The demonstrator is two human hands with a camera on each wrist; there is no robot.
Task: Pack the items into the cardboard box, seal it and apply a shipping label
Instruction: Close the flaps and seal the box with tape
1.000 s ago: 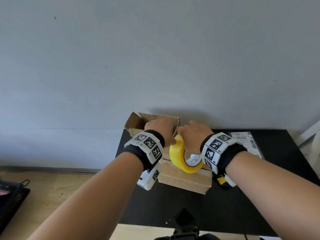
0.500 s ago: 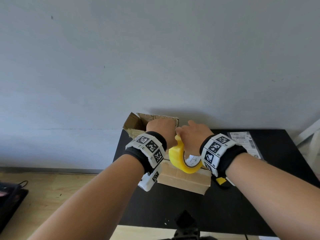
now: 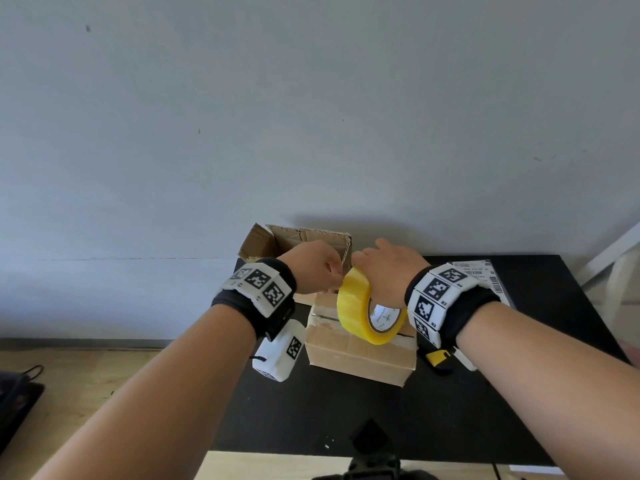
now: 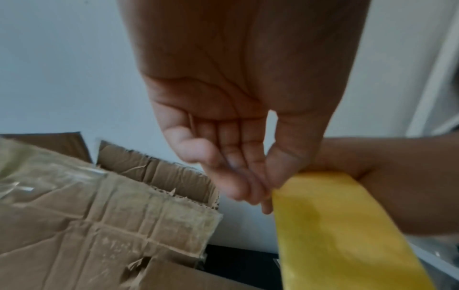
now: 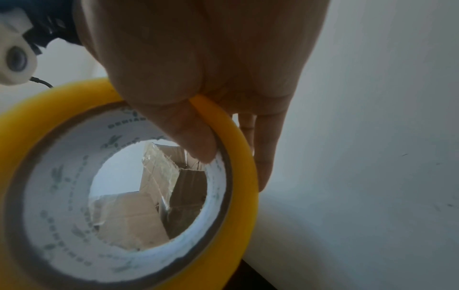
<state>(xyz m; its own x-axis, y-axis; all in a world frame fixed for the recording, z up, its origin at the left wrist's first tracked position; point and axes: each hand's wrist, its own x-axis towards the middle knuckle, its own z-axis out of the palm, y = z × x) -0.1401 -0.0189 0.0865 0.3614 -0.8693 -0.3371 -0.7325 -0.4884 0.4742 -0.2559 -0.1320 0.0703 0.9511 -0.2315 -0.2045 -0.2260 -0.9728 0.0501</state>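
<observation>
A small closed cardboard box (image 3: 360,355) with clear tape on its top sits on the black table (image 3: 346,417). Just above it my right hand (image 3: 388,268) holds a yellow tape roll (image 3: 355,306) upright. In the right wrist view the thumb (image 5: 196,141) is hooked inside the white core of the tape roll (image 5: 243,160), with the fingers over the outside. My left hand (image 3: 313,268) meets the roll's top edge. The left wrist view shows its thumb and fingertips (image 4: 263,196) pinching at the rim of the yellow roll (image 4: 330,225). A shipping label (image 3: 481,275) lies flat at the back right.
A second, open cardboard box (image 3: 294,237) with torn flaps stands behind, against the grey wall. A yellow utility knife (image 3: 437,357) lies right of the closed box, under my right wrist. Wooden floor shows left of the table, and a white frame (image 3: 613,258) stands at far right.
Both hands and the roll have drifted slightly left over the box. The grips look the same.
</observation>
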